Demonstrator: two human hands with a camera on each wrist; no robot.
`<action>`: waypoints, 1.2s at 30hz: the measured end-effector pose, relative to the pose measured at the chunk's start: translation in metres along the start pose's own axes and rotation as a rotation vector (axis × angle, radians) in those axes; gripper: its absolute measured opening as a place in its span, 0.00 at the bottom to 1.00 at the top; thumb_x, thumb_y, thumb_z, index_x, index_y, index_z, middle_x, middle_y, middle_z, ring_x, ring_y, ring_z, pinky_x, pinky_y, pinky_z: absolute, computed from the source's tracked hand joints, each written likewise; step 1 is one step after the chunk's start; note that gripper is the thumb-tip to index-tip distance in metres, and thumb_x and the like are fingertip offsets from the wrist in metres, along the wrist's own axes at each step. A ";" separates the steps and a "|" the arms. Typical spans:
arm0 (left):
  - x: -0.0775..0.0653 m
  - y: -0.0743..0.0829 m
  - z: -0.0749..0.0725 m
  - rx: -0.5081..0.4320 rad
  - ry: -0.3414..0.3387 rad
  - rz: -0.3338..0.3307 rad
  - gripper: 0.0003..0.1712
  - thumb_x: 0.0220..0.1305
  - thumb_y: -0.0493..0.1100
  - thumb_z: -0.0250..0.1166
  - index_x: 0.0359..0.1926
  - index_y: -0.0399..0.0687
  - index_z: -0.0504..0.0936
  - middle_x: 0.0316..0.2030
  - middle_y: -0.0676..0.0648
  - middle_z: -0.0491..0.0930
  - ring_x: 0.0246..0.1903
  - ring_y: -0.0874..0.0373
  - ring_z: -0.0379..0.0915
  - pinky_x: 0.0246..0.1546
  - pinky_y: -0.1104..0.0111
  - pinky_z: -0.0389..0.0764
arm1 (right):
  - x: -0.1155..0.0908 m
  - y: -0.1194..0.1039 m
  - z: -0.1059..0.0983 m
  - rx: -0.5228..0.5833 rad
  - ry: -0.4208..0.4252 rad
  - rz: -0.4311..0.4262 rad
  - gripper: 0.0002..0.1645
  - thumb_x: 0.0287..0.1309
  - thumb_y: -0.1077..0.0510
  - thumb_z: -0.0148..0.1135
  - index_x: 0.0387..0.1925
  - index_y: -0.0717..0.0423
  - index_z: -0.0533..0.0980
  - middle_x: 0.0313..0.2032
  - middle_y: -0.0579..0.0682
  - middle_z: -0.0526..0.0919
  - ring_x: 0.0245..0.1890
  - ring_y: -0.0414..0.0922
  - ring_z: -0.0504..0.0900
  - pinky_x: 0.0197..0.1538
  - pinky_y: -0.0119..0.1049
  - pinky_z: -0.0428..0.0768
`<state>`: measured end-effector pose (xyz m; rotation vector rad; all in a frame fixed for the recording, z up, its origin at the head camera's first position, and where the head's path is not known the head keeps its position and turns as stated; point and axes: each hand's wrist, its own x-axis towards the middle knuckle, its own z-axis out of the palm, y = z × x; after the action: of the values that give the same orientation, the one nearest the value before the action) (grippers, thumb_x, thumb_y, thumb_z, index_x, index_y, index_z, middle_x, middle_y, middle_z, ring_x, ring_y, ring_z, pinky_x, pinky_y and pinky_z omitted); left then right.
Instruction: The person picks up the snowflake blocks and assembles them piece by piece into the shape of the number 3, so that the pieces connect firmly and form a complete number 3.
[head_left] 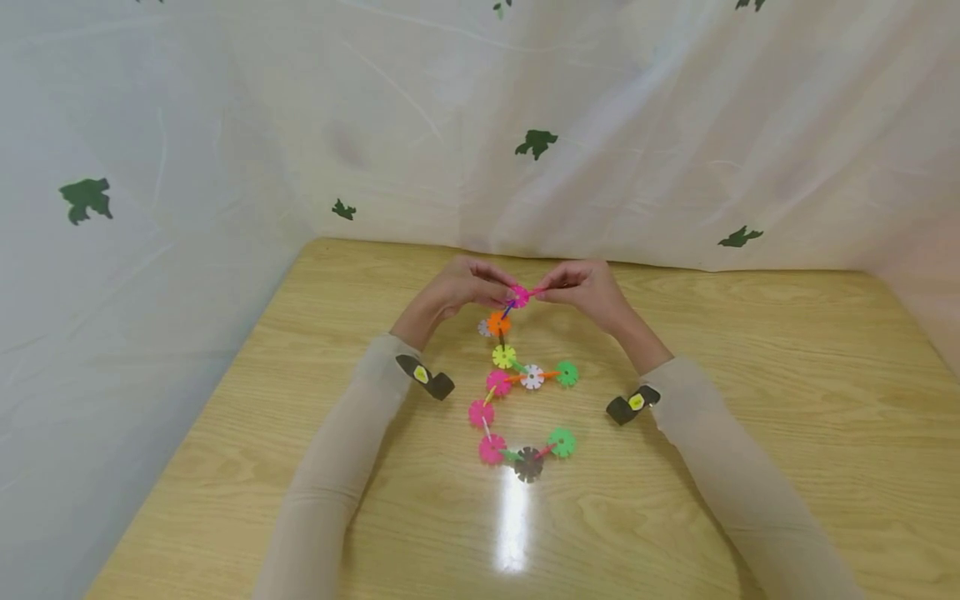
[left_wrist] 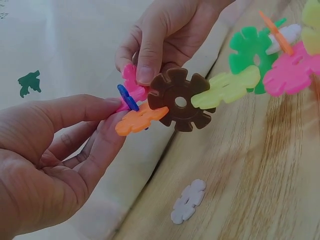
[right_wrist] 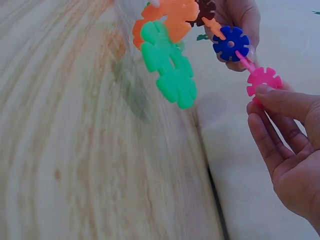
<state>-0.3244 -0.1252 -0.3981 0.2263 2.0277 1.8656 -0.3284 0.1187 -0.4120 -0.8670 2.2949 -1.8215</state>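
A chain of slotted plastic snowflake discs runs over the table, zigzagging toward the far edge. At its far end my left hand [head_left: 468,286] pinches a pink disc [head_left: 519,297], which joins a blue disc [right_wrist: 230,44]. My right hand [head_left: 587,292] pinches a second pink disc [right_wrist: 263,83] between thumb and fingers; the two pink discs meet at their edges. How deep their slots sit is too small to tell. Beyond the blue one come an orange disc [head_left: 498,322], a brown disc [left_wrist: 176,100] and a yellow disc [head_left: 504,357].
A loose white disc [head_left: 485,328] lies beside the chain, near the left hand. Nearer the camera, the chain branches to a green disc [head_left: 567,373] and curves round to another green disc [head_left: 561,442]. A pale curtain [head_left: 420,125] hangs behind the wooden table [head_left: 787,400].
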 end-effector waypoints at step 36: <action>-0.010 0.009 -0.009 0.041 -0.022 0.009 0.13 0.63 0.29 0.69 0.49 0.30 0.83 0.36 0.45 0.88 0.36 0.55 0.87 0.49 0.58 0.88 | 0.004 -0.006 0.007 -0.015 0.012 0.080 0.15 0.59 0.62 0.73 0.46 0.66 0.82 0.40 0.48 0.89 0.40 0.40 0.86 0.46 0.30 0.86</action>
<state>-0.3199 -0.1359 -0.3870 0.2655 2.0555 1.8198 -0.3265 0.1097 -0.4073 -0.7561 2.3177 -1.7843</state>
